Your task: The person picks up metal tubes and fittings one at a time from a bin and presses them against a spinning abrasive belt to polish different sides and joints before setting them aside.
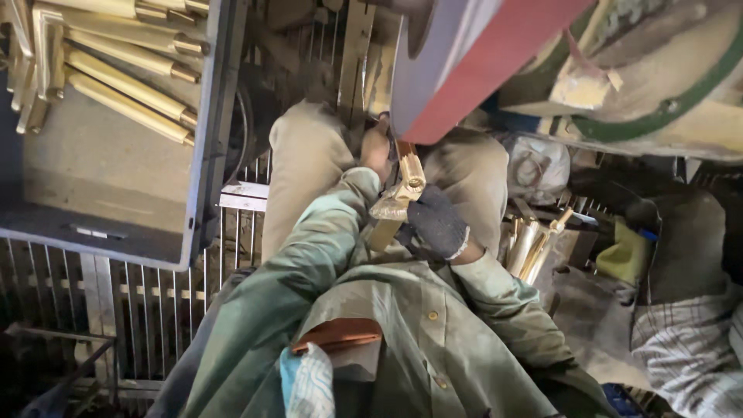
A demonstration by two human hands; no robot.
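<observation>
Presently the brass fitting stands nearly upright between both hands, its top touching the red-edged abrasive belt, left hand bare and clasping high, gloved right hand gripping the lower end.

Person wore a faded green work jacket with round buttons down the front; sleeves long, dusty, creased. Khaki trousers over both knees. Right hand in a dark knit glove with a pale cuff; left hand bare. Checked cloth at chest.
</observation>
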